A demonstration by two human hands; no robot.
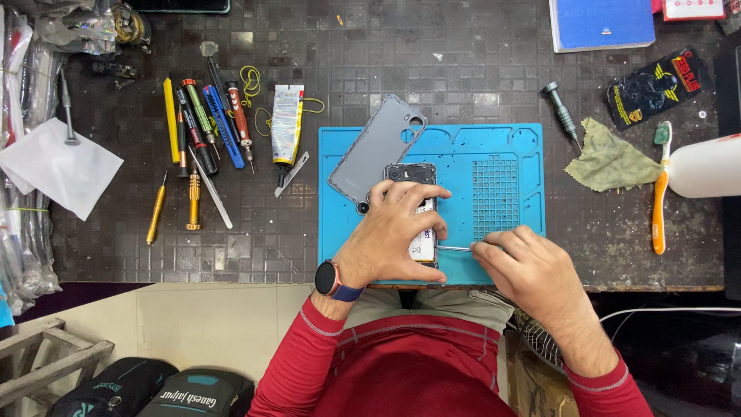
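Our fingers (413, 202) of the left hand (394, 232) lie spread flat over the opened phone (421, 212), pressing it down onto the blue mat (494, 147) so that it cannot slide while it is worked on. Those of the right hand (532, 270) are pinched narrow around a thin metal tool (455, 248), whose tip points in at the phone's right edge, low down.

Taking the blue mat as our landmark and going left to right: far to its left lies a white sheet of paper (58, 166), and nearer to it a row of screwdrivers (204, 123) and other slim tools is laid out side by side, handles lined up, which we judge keeps each one easy to pick. Just left of the mat a squeezed tube (287, 123) rests beside a small blade.

On the mat's upper left part the grey back cover (374, 150) lies tilted, set aside clear of the phone but touching its top corner. The phone itself sits at the mat's lower middle, close to our body, where both hands reach it comfortably.

Right of the mat lie a single screwdriver (562, 116), a crumpled green cloth (610, 164) and an orange toothbrush (658, 201), all apart from the work. A watch (330, 278) sits on our left wrist.
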